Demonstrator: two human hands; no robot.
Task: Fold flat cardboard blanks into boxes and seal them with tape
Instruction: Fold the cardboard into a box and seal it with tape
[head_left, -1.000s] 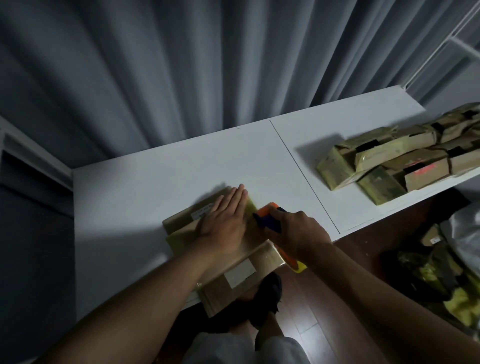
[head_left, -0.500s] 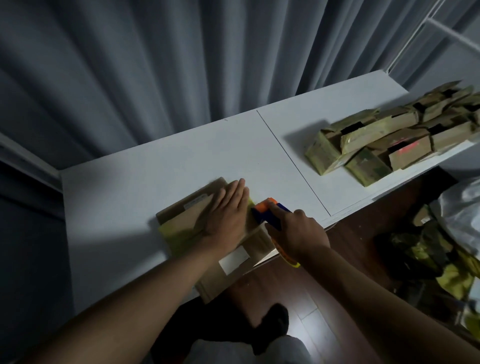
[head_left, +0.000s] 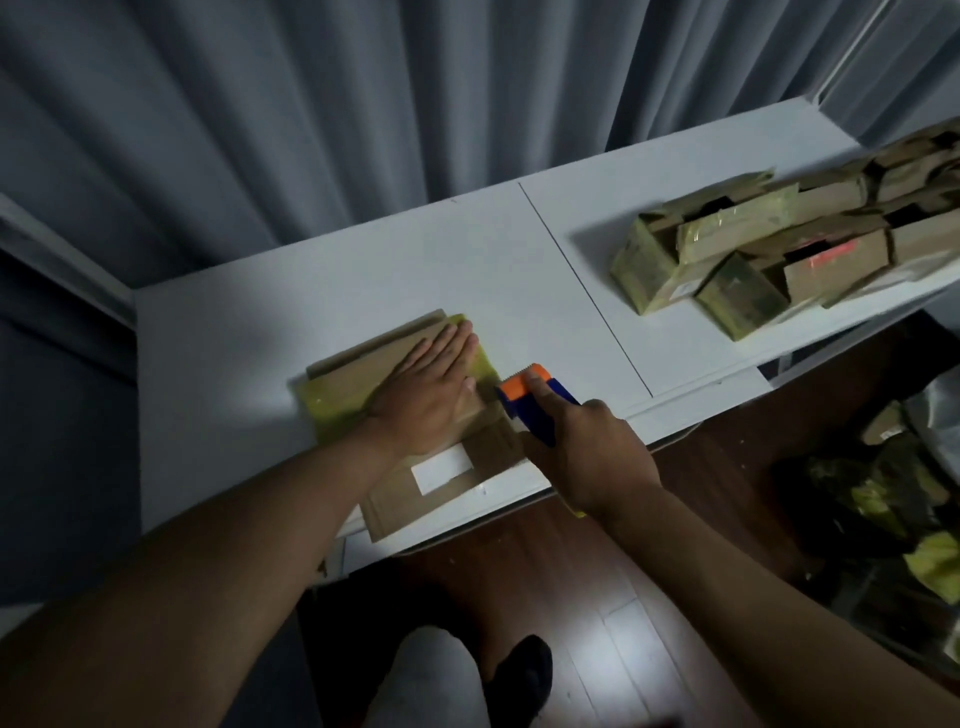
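Cardboard box (head_left: 363, 374), our landmark, lies flattened at the white table's (head_left: 249, 332) near edge; grey curtains (head_left: 363, 104) hang behind, wooden floor (head_left: 649, 623) below. Since a moment ago we see the tape dispenser (head_left: 535, 402) drawn slightly right of it. Its brown top carries yellowish tape and a white label (head_left: 441, 467). Our left hand (head_left: 431, 395) presses it flat-fingered; our right hand (head_left: 587, 457) grips the dispenser. Finished boxes (head_left: 769, 254) sit far right.

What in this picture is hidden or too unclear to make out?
All in the head view:
- Box seam: covered by the flat left hand on the cardboard box.
- Tape roll: hidden behind the right hand gripping the tape dispenser.
- White label text: too small and blurred.
- Pile of boxes: cut off by the right edge, so it can't be counted.
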